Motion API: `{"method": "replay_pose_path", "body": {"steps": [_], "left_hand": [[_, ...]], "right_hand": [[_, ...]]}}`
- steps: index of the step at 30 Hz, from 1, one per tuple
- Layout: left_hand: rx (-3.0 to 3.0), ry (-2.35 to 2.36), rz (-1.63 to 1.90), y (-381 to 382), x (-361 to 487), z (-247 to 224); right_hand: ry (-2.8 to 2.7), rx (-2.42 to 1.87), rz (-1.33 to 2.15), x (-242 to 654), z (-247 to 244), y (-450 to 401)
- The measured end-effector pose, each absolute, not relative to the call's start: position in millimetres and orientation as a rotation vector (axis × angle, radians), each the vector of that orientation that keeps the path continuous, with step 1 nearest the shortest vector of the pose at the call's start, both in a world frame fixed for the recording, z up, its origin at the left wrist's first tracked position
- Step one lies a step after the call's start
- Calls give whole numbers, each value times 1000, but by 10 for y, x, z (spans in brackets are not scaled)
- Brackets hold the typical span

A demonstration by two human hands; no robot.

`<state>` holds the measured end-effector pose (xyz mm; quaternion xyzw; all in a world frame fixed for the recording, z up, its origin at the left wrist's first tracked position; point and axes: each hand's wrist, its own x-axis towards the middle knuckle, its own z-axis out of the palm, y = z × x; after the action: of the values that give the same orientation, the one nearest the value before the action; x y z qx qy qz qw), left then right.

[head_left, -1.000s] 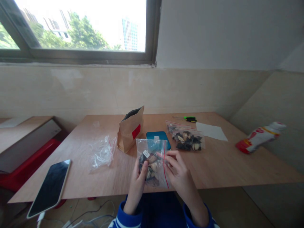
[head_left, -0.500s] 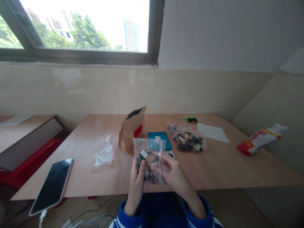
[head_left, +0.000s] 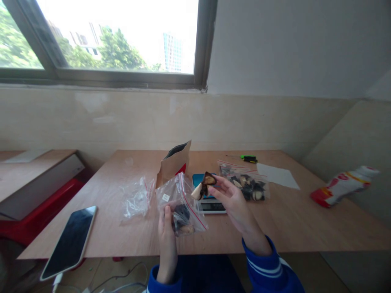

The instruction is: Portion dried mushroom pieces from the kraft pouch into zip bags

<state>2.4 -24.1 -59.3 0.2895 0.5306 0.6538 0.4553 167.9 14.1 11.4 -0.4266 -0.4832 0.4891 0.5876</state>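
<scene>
My right hand [head_left: 233, 201] pinches dried mushroom-like pieces [head_left: 204, 187], already out, near the digital scale [head_left: 213, 208], while more lie inside the zip bag [head_left: 181, 205] my left hand [head_left: 168, 238] grips towards the table's [head_left: 122, 240] front edge.

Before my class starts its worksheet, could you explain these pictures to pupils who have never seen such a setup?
No machine here: a person works bare-handed, and one camera on their head, looking forward and down, takes every picture. The left hand holds a labelled zip bag; the right hand's fingers hold dark-and-pale pieces. On the wooden table are a digital scale, filled bags, crumpled clear plastic, an open brown paper pouch, white paper, a phone and a bottle.
</scene>
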Motion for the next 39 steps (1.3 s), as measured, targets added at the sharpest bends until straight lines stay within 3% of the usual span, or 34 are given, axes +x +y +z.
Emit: {"method": "replay_pose_path", "body": {"steps": [9,19,30,39], "left_hand": [[667,1336,1681,-248,-101,-696],[678,1338,1629,-215,-201,-757],[676,1357,1639,-192,-219,-752],[687,1331,1642,-202,-210,-739]], "right_hand": [[-1539,-738,709,1494,809,1099],[-1941,-727,316,1297,784,1494],[-2083,-669,408,1329,663,1478],[-2263,-674,386,1357,839,1540]]}}
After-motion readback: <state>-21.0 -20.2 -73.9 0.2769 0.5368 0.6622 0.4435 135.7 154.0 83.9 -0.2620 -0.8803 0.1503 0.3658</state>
